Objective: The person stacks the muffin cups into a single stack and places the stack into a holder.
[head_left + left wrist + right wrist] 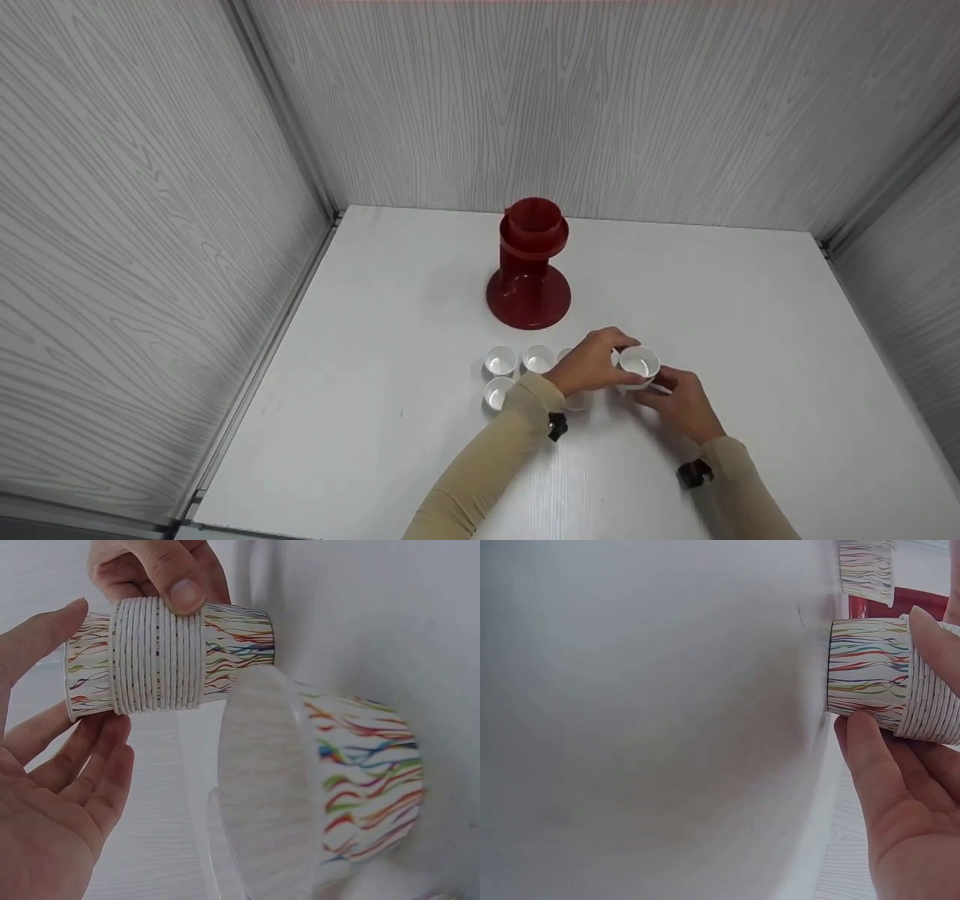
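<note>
We saw a white tabletop (pixel 337 420) and grey wood-grain walls (pixel 585 112). We counted one red cylindrical stand (pixel 529 296), centre; at least five white paper cups (pixel 501 361), lower centre; one streaked white paper-cup stack (pixel 157 656), head view's lower right, gripped by left hand (pixel 589 365) and right hand (pixel 686 406).

The head camera looks forward and down from above the near side, well back, taking in the table (pixel 360 450), the far wall (pixel 570 105) and the stand (pixel 529 300). The left wrist camera, turned sideways, faces right past a close cup (pixel 367 780) and the left hand (pixel 56 795) to the right hand (pixel 169 570). The right wrist camera, also sideways, faces left and far, low over the table. All three views share the stack (pixel 157 656) at the hands.
</note>
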Tool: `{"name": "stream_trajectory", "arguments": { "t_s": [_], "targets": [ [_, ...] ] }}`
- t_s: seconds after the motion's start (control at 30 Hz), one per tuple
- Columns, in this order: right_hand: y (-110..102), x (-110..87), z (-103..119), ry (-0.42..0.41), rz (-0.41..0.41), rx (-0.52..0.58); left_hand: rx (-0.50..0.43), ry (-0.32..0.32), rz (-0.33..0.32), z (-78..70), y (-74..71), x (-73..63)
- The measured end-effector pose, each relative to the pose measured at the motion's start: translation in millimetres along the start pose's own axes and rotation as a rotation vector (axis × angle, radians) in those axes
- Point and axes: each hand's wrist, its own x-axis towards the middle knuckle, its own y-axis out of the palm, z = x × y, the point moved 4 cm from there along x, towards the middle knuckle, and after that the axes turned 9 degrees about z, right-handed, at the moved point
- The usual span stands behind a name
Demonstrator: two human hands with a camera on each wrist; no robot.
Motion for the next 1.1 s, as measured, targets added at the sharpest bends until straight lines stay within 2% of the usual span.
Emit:
{"name": "stream_trajectory", "arguments": {
  "t_s": [0.33,0.7,0.9,1.1],
  "targets": [
    [0.2,-1.1,-0.3,0.014,0.011,-0.013,0.031,-0.038,0.022,4.8,6.7,-1.4],
    [-0.1,0.5,-1.2,-0.007,0.002,-0.050,0.036,-0.084,0.049,9.4,9.3,-0.9],
    [-0.3,1.7,-1.0,-0.043,0.017,0.014,0.009,-0.105,0.064,10.0,8.3,-1.3],
    [-0.3,1.9,-1.6,-0.055,0.013,0.024,0.010,-0.077,0.079,9.3,7.6,0.9]
  ]
}}
